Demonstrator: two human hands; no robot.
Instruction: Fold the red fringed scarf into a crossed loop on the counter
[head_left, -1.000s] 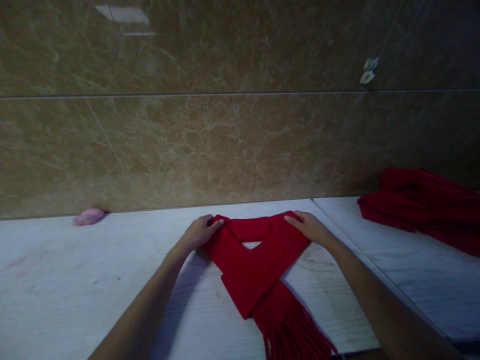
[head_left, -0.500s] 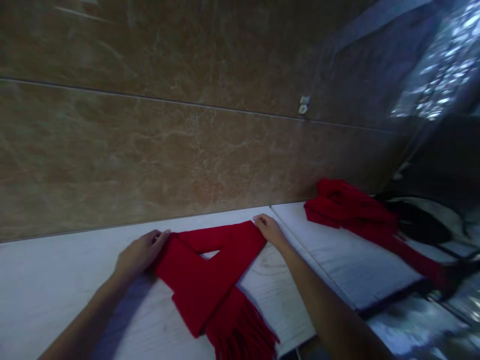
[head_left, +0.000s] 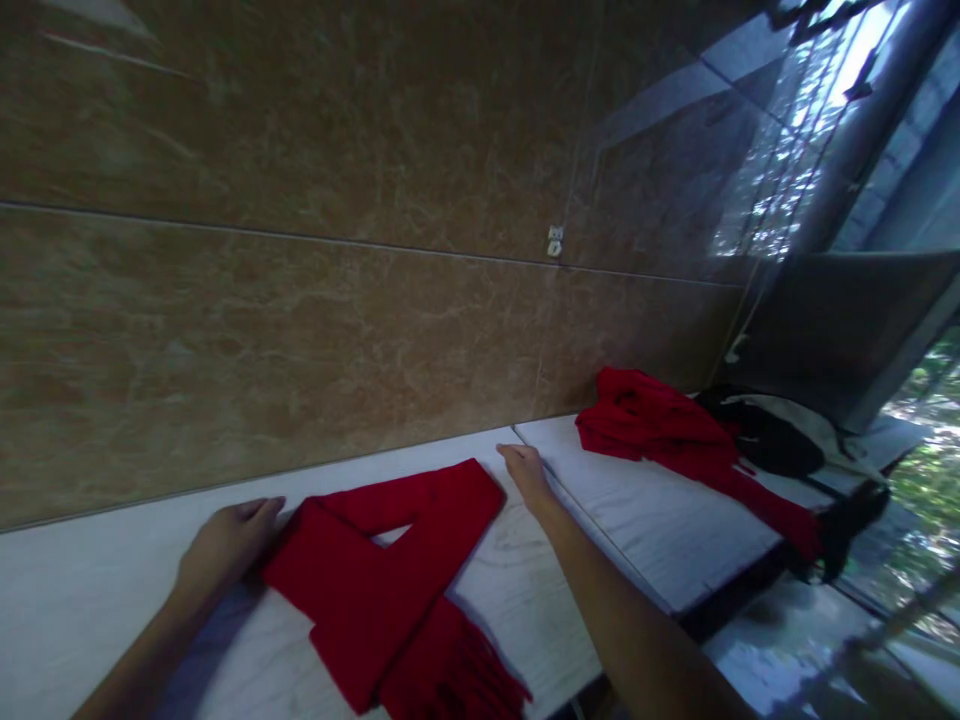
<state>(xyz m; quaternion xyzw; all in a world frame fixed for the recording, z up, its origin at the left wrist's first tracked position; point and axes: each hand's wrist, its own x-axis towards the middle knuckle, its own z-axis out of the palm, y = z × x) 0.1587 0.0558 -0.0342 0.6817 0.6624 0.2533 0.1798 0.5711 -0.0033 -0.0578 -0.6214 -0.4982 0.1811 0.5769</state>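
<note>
A red scarf [head_left: 375, 575] with a fringed end lies on the white tabletop. It is folded into a loop whose two ends cross at the front, with a small gap of table showing inside. My left hand [head_left: 225, 550] is at the scarf's left corner, its fingers stretched out and right beside or just touching the edge. Past the right corner, my right hand [head_left: 527, 475] hovers a little apart from the cloth, open with nothing in it. The fringe is partly cut off by the bottom of the view.
Another red garment [head_left: 660, 415] lies bunched on the right part of the table, beside a black and pale bag [head_left: 780, 435]. A brown marbled wall [head_left: 337, 340] with a small socket [head_left: 554, 241] rises along the table's back edge. A seam [head_left: 600, 530] crosses the white surface.
My right hand has come off the scarf's right corner. The left hand has loosened at the left corner. The view has turned right, so the scarf appears further left.
</note>
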